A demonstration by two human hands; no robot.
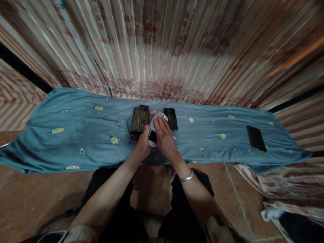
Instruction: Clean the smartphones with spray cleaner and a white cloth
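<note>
White plastic: a thin white phone case point(155, 122) with a dark phone point(152, 136) partly in it lies under both hands, at the middle of the table's near half.
Fingers: the right hand point(165, 136) lies flat on the case, fingers together and pressing down; the left hand point(143, 144) pinches the phone's lower corner, fingers closed on it.
Handling: the case looks light and bendy, the phone stiff, smooth and breakable (glass, likely slippery); the edges and corners look the safest hold, not the screen.
Beside the hands: a dark ribbed rectangular box point(139, 122) just left, a black glossy phone point(170, 118) just right, touching neither hand.
Further out: another black phone point(256, 138) well apart to the right, on the blue-grey cloth with yellow oval motifs point(83, 131).
Writing: none readable on case or phones; red marks on the striped curtain behind are too blurred.
</note>
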